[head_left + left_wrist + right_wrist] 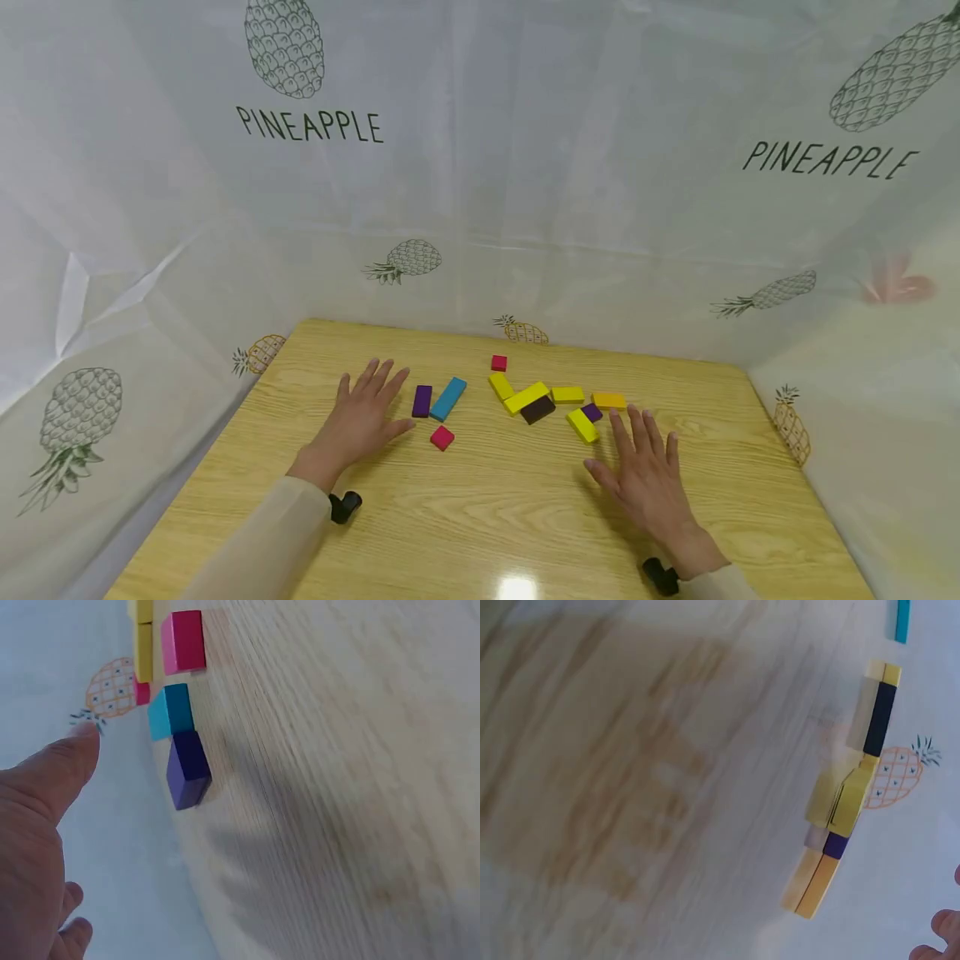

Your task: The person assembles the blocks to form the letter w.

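My left hand (357, 423) hovers with spread fingers left of a purple block (422, 401), holding nothing. Beside that block lie a blue block (448, 399) and a red block (442, 438). On the other side, my right hand (647, 482) is spread with nothing in it, its fingertips near an orange block (608, 402) and a yellow block (582, 425). A small purple block (592, 412) sits between those two. In the left wrist view, the thumb (64, 769) points toward the purple block (187, 771), apart from it. Only a few fingertips (949, 926) show in the right wrist view.
Mid-table, a black block (537, 409) lies against a long yellow block (527, 397), with more yellow blocks on either side and a small red block (499, 362) behind. A white pineapple-print sheet (600, 208) surrounds the wooden table (465, 517).
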{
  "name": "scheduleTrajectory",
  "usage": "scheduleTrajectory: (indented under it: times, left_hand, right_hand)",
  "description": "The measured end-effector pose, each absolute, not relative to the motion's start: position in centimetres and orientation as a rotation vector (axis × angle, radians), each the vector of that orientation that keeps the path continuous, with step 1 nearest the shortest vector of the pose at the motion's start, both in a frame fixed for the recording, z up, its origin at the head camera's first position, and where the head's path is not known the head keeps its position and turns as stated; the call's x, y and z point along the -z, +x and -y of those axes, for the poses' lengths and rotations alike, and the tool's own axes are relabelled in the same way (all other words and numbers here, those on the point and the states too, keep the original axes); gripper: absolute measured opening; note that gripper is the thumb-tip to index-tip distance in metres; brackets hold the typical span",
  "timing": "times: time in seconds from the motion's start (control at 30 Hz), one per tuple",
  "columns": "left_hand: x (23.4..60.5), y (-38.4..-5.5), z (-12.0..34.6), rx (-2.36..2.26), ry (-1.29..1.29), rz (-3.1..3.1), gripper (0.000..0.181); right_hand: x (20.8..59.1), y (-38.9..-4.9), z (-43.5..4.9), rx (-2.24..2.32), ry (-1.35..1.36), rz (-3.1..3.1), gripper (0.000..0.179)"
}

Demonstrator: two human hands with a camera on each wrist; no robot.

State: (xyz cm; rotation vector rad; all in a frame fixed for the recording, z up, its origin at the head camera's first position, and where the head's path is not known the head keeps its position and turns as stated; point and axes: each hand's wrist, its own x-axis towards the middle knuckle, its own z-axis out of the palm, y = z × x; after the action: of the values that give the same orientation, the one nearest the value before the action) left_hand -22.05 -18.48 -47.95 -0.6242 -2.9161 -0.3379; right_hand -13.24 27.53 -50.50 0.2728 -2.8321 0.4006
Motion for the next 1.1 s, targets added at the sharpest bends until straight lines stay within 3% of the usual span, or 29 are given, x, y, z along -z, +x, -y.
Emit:
scheduleTrajectory:
  times: [0.57, 0.83, 1.1]
  left_hand:
    - [48.3, -26.8, 15.3, 0.322, -0.904, 3.081, 0.074]
    - [48.2, -26.9, 14.6, 0.256, -1.011, 3.165, 0.062]
    - [48.9, -26.6, 13.3, 0.248, -0.996, 3.079, 0.063]
  right_hand:
    - [51.3, -14.6, -26.6, -0.240, 0.454, 2.798, 0.072]
    - [51.6, -14.7, -27.1, -0.093, 0.496, 2.832, 0.058]
    - [51.2, -13.7, -27.1, -0.150, 0.466, 2.888, 0.054]
